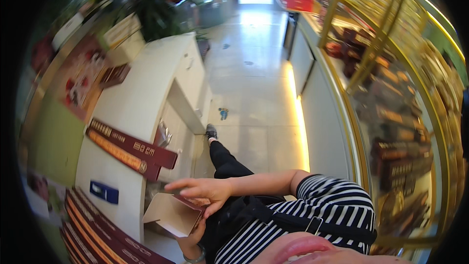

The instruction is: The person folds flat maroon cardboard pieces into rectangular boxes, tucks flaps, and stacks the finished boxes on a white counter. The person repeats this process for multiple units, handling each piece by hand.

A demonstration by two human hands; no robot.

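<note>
My left hand (194, 237), with a bracelet at its wrist, grips a small carton (168, 215) from below and from the side. The carton's end is open, with a flap sticking out, and its plain brown inside shows; a maroon edge is on the side by my hands. Over its upper edge, my right hand (202, 191) is open with the fingers stretched to the left. Its thumb reaches down near the carton's corner; whether it touches is unclear. A long maroon and orange box (128, 147), its end flap out, lies on the white counter (146, 78) beyond the carton.
Several long maroon boxes (105, 230) are stacked at lower left. On the counter are a small blue box (104, 192) and a maroon box (115, 76); a plant (156, 7) stands behind. A glass display case (391, 117) with packaged goods lines the right. A tiled aisle (254, 88) runs between.
</note>
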